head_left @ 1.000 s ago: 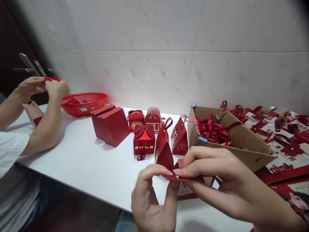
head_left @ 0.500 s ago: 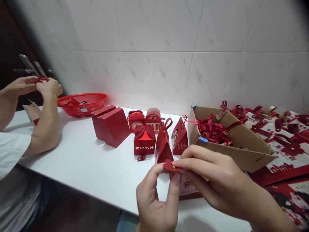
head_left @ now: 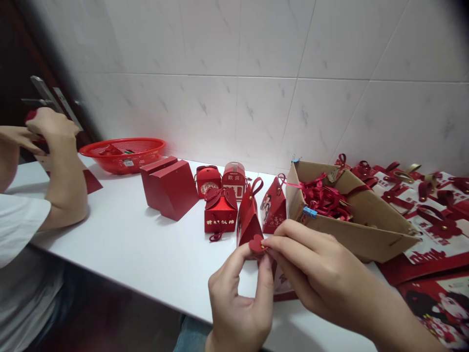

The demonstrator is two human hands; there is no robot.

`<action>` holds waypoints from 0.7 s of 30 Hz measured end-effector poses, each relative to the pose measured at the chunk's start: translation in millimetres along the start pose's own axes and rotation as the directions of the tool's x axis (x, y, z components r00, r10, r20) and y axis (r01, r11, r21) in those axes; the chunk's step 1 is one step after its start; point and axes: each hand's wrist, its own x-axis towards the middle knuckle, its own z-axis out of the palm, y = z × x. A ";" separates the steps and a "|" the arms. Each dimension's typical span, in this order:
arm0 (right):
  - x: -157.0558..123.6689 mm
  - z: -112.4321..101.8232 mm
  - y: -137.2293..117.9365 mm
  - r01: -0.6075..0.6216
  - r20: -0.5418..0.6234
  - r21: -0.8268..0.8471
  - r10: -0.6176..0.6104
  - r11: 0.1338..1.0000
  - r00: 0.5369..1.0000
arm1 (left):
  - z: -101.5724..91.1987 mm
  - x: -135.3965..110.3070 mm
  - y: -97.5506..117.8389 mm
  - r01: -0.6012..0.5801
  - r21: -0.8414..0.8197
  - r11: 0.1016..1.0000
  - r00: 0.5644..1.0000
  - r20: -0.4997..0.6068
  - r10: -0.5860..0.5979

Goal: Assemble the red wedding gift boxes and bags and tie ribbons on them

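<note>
My left hand [head_left: 240,303] and my right hand [head_left: 315,274] meet near the table's front edge, both pinching a small red heart-shaped tab [head_left: 256,243] with a gold stud. The tab belongs to a flat red gift box [head_left: 284,286] that lies mostly hidden under my fingers. Just behind the tab stands a folded red triangular box [head_left: 248,217] with a ribbon loop.
Several finished red boxes [head_left: 219,212] stand mid-table, with two larger red boxes [head_left: 168,187] to their left. A cardboard box of red ribbons [head_left: 344,215] sits at the right beside flat printed sheets [head_left: 432,215]. A red basket [head_left: 122,154] is far left, near another person's hands [head_left: 47,128].
My hands rose slightly and the flat red strip has been bent into a heart-shaped tab pinched at my fingertips. The other person's hands moved left and up.
</note>
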 end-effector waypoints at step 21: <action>-5.0 -13.2 -0.3 -0.176 0.168 0.202 0.142 0.963 0.975 | -15.3 12.8 -2.7 -0.151 0.079 0.985 0.967 0.220 0.130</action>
